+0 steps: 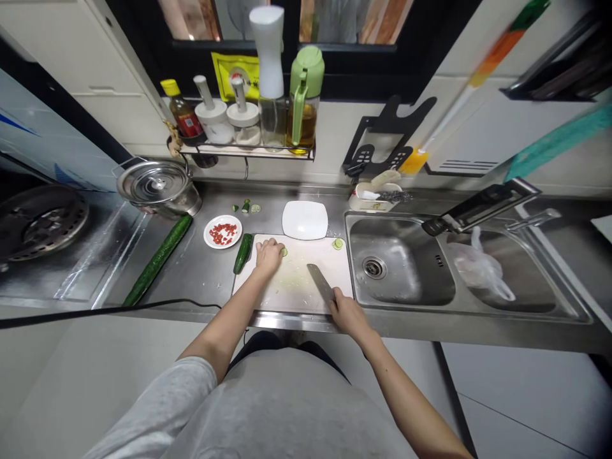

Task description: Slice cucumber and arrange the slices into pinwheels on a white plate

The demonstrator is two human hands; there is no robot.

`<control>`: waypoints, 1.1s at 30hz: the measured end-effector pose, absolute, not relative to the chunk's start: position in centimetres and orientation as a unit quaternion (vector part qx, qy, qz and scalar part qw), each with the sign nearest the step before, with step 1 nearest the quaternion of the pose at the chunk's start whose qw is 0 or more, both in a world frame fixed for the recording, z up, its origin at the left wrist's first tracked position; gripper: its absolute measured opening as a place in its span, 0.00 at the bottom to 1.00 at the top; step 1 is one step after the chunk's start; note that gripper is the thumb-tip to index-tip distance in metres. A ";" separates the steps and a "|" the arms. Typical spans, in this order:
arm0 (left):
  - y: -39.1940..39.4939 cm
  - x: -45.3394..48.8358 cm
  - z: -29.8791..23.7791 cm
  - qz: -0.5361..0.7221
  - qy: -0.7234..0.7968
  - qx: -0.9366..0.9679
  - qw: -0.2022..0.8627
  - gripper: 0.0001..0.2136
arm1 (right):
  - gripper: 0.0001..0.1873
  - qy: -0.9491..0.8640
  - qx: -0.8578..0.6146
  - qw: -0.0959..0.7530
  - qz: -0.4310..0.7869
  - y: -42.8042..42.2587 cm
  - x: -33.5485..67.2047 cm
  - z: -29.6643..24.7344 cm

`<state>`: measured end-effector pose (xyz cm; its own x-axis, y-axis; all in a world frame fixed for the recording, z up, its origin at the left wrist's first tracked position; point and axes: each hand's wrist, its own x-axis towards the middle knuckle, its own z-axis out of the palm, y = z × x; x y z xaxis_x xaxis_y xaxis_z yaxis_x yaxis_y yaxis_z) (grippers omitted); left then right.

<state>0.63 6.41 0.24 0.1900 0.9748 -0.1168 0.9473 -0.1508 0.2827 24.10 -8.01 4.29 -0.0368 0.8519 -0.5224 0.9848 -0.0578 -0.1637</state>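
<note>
The right grip [348,311] is wrapped round a kitchen knife [319,280], its blade over the cutting board [287,296]. Cut cucumber [284,252] shows at the left grip [269,254]; whether that hand clasps it, I can't tell from here. A cucumber chunk [243,253] lies just left of it, a white plate [305,220] beyond.

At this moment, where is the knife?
In the head view, the knife is in the right hand, over the right part of the cutting board, to the left of the sink.
</note>
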 end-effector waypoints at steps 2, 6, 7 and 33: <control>6.4 0.8 0.3 0.050 0.629 0.763 0.142 0.13 | 0.12 0.674 0.681 0.131 -0.255 -8.0 24.0 4.4; 6.2 0.9 0.8 0.066 0.643 0.745 0.162 0.11 | 0.13 0.669 0.684 0.136 -0.259 -7.9 23.8 4.7; 6.0 0.8 1.0 0.072 0.654 0.732 0.180 0.10 | 0.12 0.668 0.683 0.137 -0.261 -7.8 23.7 4.8; 2.2 -1.9 0.9 0.007 0.662 0.697 0.276 0.14 | 0.14 0.756 0.571 0.202 -0.247 -6.0 17.8 6.8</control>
<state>-1.85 2.21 0.87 0.1226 0.9264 -0.3560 0.9190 0.0295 0.3931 17.79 -6.05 6.77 -0.2650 0.7637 -0.5887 0.9640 0.2247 -0.1424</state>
